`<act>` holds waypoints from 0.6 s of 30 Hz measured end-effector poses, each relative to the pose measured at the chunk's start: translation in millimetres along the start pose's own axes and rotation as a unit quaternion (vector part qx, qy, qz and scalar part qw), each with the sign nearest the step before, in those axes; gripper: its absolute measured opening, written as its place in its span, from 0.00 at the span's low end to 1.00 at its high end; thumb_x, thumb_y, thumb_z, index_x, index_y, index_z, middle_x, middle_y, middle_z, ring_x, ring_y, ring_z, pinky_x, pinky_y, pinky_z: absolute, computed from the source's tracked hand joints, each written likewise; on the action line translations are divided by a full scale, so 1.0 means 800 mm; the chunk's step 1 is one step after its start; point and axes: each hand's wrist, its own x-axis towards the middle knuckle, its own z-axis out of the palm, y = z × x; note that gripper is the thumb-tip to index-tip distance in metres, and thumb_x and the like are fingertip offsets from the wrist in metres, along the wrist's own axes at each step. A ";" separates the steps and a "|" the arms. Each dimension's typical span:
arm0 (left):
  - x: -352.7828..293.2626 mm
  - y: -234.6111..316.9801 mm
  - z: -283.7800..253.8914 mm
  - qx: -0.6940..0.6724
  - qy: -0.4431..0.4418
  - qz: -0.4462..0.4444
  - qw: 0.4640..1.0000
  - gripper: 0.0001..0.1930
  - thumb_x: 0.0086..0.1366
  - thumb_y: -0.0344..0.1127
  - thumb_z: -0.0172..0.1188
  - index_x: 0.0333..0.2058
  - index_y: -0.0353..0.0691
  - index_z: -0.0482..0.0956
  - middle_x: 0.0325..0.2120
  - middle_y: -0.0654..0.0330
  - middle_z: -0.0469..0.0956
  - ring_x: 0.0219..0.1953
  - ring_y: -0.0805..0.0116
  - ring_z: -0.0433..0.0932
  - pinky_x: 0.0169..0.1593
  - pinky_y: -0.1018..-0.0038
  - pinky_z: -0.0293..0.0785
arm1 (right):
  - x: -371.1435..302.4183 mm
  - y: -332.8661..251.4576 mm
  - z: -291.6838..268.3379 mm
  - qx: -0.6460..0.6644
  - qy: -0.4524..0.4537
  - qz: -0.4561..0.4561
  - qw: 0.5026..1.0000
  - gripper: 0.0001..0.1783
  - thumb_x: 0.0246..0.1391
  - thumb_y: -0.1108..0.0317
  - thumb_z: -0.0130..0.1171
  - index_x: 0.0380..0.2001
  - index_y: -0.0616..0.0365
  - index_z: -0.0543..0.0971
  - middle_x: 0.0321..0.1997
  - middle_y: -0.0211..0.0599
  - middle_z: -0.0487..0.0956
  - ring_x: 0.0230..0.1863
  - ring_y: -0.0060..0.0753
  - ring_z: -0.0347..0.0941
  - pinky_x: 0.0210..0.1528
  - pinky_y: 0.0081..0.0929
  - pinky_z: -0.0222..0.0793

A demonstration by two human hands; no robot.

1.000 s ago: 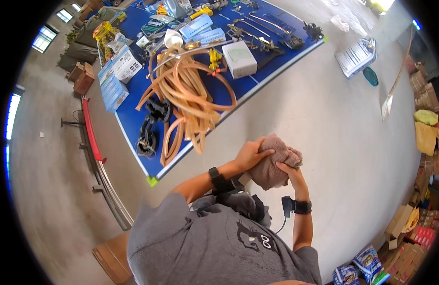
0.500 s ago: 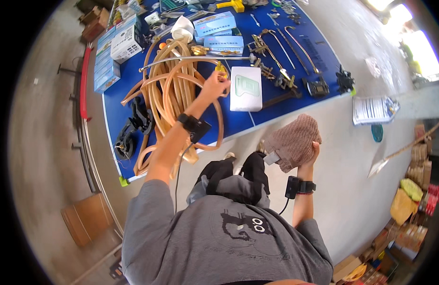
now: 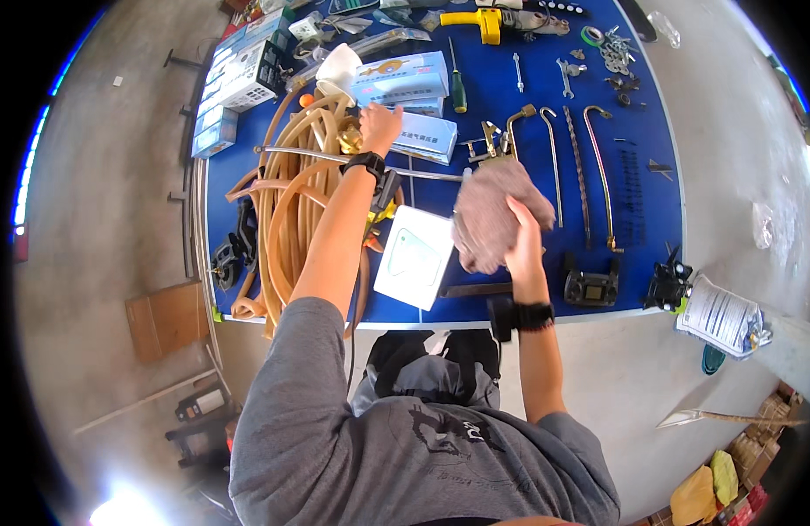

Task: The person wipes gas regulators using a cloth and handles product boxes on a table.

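Note:
My left hand (image 3: 380, 129) is stretched over the far part of the coiled tan hose (image 3: 286, 206). Its thumb and fingers look apart. Beside its palm is a brass fitting (image 3: 350, 138), partly covered by the hand. The left end of a blue-and-white box (image 3: 429, 138) is close to the thumb. My right hand (image 3: 526, 245) grips a brown knitted cloth (image 3: 497, 215) over the table, hiding some tools beneath. Between my arms lies a white box (image 3: 413, 259) with a green outline. A yellow piece (image 3: 386, 211) shows beside my left wrist.
Metal rods and bent pipes (image 3: 558, 171) lie to the right. A green-handled screwdriver (image 3: 458, 92) and a yellow power tool (image 3: 484, 24) are farther back. A white cup (image 3: 338, 68) stands by the hose. Black clamps (image 3: 668, 282) sit at the right edge of the blue table (image 3: 527, 302).
My left hand has moved away from the yellow piece, farther across the table to the brass fitting. My right hand has carried the cloth from beyond the front edge to over the table.

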 end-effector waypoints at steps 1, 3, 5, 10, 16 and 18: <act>0.004 -0.001 -0.001 0.010 -0.024 -0.013 1.000 0.39 0.57 0.56 0.53 0.51 0.21 0.58 0.50 0.34 0.62 0.53 0.43 0.64 0.56 0.59 0.62 | 0.026 -0.004 0.016 -0.010 0.020 0.042 0.999 0.28 0.44 0.67 0.60 0.50 0.63 0.67 0.48 0.41 0.72 0.50 0.40 0.69 0.50 0.35 0.67; 0.023 0.006 0.006 0.033 -0.080 -0.019 0.996 0.40 0.57 0.58 0.51 0.51 0.20 0.58 0.50 0.33 0.62 0.54 0.42 0.63 0.56 0.60 0.62 | 0.094 0.002 0.017 -0.057 0.054 0.004 0.997 0.29 0.43 0.70 0.61 0.50 0.66 0.66 0.48 0.43 0.71 0.49 0.39 0.69 0.49 0.33 0.67; 0.045 -0.014 0.020 0.004 -0.012 -0.055 0.998 0.40 0.58 0.60 0.46 0.49 0.19 0.63 0.49 0.35 0.66 0.53 0.42 0.65 0.55 0.60 0.63 | 0.157 0.024 0.013 -0.208 0.052 -0.079 0.974 0.32 0.41 0.68 0.62 0.50 0.71 0.66 0.47 0.45 0.72 0.49 0.36 0.69 0.49 0.27 0.65; 0.073 -0.039 0.016 0.011 -0.078 -0.013 0.997 0.38 0.61 0.63 0.38 0.38 0.25 0.74 0.40 0.37 0.73 0.47 0.43 0.71 0.51 0.60 0.64 | 0.229 0.034 0.024 -0.367 -0.002 -0.024 0.930 0.30 0.39 0.67 0.61 0.47 0.73 0.68 0.45 0.47 0.74 0.43 0.36 0.71 0.44 0.28 0.66; 0.023 -0.024 -0.036 -0.017 -0.031 0.099 0.994 0.25 0.61 0.52 0.41 0.45 0.40 0.74 0.34 0.46 0.77 0.42 0.45 0.73 0.47 0.59 0.66 | 0.212 0.001 0.033 -0.199 0.014 0.058 0.978 0.12 0.35 0.74 0.59 0.27 0.69 0.74 0.28 0.37 0.74 0.32 0.29 0.70 0.35 0.27 0.65; -0.011 -0.014 -0.062 -0.106 -0.020 0.191 0.976 0.19 0.59 0.39 0.49 0.48 0.43 0.73 0.37 0.48 0.75 0.43 0.48 0.73 0.47 0.60 0.66 | 0.227 0.001 0.003 -0.146 -0.007 0.084 0.986 0.10 0.35 0.75 0.58 0.27 0.65 0.74 0.29 0.36 0.74 0.32 0.31 0.70 0.37 0.27 0.66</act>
